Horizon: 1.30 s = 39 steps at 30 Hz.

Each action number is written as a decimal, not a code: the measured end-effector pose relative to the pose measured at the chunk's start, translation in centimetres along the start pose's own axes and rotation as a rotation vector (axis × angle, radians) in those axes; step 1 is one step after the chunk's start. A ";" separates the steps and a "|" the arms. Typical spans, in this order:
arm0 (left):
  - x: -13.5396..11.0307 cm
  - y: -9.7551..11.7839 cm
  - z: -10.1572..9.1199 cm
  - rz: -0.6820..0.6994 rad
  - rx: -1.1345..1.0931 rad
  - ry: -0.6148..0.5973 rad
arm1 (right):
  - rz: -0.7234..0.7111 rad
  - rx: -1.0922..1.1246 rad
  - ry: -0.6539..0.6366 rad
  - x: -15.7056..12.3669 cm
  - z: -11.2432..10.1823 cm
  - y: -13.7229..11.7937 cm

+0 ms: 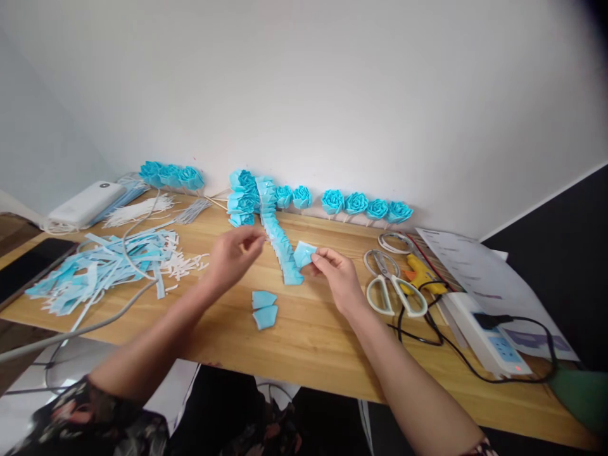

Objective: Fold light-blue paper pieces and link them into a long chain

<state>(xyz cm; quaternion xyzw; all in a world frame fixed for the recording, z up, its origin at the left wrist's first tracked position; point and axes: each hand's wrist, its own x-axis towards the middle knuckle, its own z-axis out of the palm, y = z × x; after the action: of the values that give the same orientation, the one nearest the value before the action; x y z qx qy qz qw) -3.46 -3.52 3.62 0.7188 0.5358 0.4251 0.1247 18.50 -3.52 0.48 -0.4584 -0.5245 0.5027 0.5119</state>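
Observation:
Between the thumb and fingers of my right hand (336,272) is a light blue fabric petal (304,253), held just right of a long row of overlapping blue petals (280,237). My left hand (237,250) hovers left of that row, its fingers curled in with thumb near the index finger. Whether anything small is pinched there, I cannot make out. Two loose blue petals (264,309) lie on the wooden table (308,342) nearer to me. Behind the row, blue fabric roses (243,197) are bunched against the wall.
More blue roses (365,206) line the wall. Cut blue strips (109,266) and white scraps lie left, beside a phone (35,266), power bank (88,202) and grey cable. At right are scissors (394,291), a yellow glue gun (422,273), a power strip (489,335) and paper sheets.

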 end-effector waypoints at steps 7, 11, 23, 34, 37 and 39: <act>-3.3 -5.7 -10.2 -0.314 0.456 -0.046 | 0.064 0.077 -0.058 0.0 0.4 0.2; -4.9 -8.1 -12.2 -0.263 0.646 -0.011 | 0.035 0.036 -0.094 -0.1 0.5 0.4; -1.3 0.9 -0.8 -0.040 -0.151 -0.395 | -0.084 -0.163 -0.277 -0.3 0.2 1.2; 0.2 1.6 2.5 -0.172 -0.422 -0.451 | -0.042 -0.143 -0.234 0.3 -0.6 1.1; 0.6 1.1 2.4 -0.133 -0.394 -0.476 | -0.026 -0.204 -0.249 0.7 -1.7 0.4; 0.7 0.3 2.4 -0.056 -0.288 -0.516 | 0.005 -0.300 -0.366 0.8 -2.5 -0.1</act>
<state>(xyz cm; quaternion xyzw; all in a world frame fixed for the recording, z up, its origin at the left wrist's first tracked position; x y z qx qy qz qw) -1.44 -2.33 2.72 0.7630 0.4402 0.2964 0.3690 20.94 -2.58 0.58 -0.4319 -0.6762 0.4950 0.3334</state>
